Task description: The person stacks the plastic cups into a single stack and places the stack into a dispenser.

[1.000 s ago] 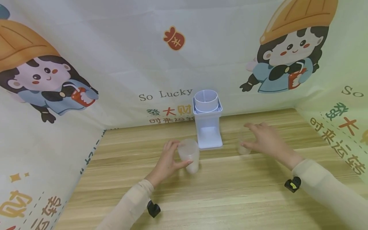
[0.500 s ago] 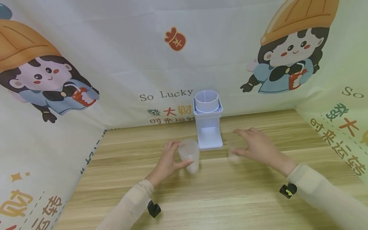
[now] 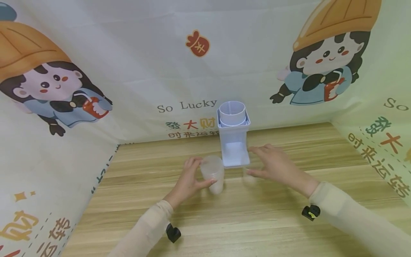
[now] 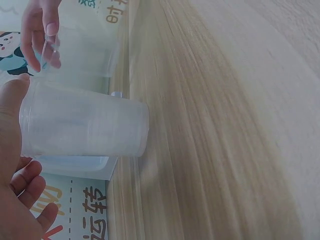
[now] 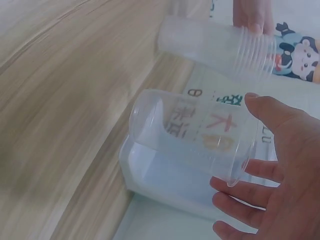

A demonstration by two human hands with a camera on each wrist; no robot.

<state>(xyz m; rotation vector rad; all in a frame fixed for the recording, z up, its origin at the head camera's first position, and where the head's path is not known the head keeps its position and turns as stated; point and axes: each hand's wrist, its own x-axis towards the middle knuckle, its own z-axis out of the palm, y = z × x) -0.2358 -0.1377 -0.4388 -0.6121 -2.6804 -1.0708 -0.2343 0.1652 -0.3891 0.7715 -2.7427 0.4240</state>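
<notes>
My left hand (image 3: 189,184) holds a stack of nested translucent plastic cups (image 3: 212,173) near the rims, thumb on the near side. Several rims show close together in the right wrist view. With thumb and fingers my right hand (image 3: 278,166) grips a single clear plastic cup (image 5: 192,132) round its rim; it is faint and blurred in the head view. The cup is upright, just right of the stack and in front of a pale stand (image 3: 233,144). A round open cylinder (image 3: 232,113) sits in the stand's square top. Whether either cup bottom touches the table is unclear.
The wood-grain table (image 3: 205,225) carries the stand at its back edge. Behind it hangs a printed cloth (image 3: 144,53), which also lines the left and right sides. A black wrist camera (image 3: 173,232) is strapped by each sleeve.
My right hand has moved left with the single clear cup, from right of the stand to its front right corner. The left hand and the stack have stayed in place.
</notes>
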